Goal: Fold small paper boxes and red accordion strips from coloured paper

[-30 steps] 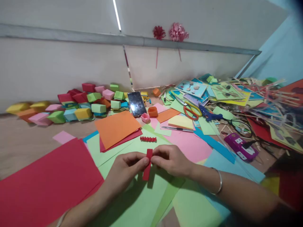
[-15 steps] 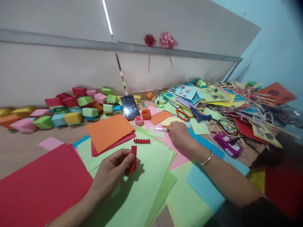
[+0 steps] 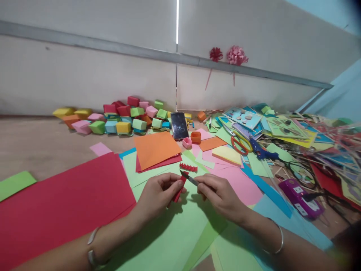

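Observation:
Between thumb and fingers, my left hand (image 3: 162, 192) pinches a folded red paper strip (image 3: 178, 193), tilted above green paper sheets (image 3: 169, 229). My right hand (image 3: 221, 194) is closed round the handle of a craft knife (image 3: 190, 179). Its dark blade points left and lies against or just over the strip's upper end; I cannot tell whether it cuts in. Just beyond both hands, a zigzag-folded red paper strip (image 3: 188, 168) rests on the green paper. Orange paper (image 3: 156, 148) lies past my left hand.
Folded paper boxes (image 3: 124, 128) cluster at the back left beside a phone (image 3: 179, 126). Toward the right are scissors (image 3: 241, 143), a blue glue gun (image 3: 262, 150) and a purple power socket (image 3: 300, 197) with a cable. Large red paper (image 3: 70, 199) covers the left front.
My right hand has lifted the craft knife from beside the yellow pad and brought it to the red strip in my left hand. The camera view has turned left.

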A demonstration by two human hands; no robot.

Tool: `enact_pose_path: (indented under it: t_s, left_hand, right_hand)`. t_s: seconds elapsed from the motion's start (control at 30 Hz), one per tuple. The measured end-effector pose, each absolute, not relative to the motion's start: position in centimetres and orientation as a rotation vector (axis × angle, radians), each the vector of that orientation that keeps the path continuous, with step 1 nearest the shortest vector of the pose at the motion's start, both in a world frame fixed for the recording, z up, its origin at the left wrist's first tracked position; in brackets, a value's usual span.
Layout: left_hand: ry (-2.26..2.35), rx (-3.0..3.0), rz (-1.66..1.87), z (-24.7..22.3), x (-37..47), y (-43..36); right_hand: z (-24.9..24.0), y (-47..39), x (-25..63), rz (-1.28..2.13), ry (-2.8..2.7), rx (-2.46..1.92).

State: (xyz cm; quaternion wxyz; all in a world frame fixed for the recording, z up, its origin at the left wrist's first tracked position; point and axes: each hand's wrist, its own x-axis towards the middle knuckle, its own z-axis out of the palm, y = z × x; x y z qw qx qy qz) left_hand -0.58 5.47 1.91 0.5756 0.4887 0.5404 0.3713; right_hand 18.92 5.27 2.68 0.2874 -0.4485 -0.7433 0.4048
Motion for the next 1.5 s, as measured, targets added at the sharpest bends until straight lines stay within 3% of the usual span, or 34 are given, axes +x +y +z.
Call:
enact_pose_path:
  t_s: [0.17,0.5,1.27,1.5]
  left_hand:
    - [1.263,1.207,0.855,1.99,-0.51,5.55]
    - [1.237,1.253,0.864,2.0,-0.48,5.49]
    - [1.239,1.259,0.838,1.64,-0.74,5.67]
    - [1.158,0.961,0.76,1.56,-1.04,5.99]
  right_hand:
    - [2.18,5.37,18.71,1.651,-1.533,-1.318]
    - [2.82,5.42,18.6,1.889,-1.24,-1.29]
    - [2.05,5.35,18.87,1.895,-1.318,-1.298]
    - [2.03,5.73,19.15,1.884,-1.228,-1.314]
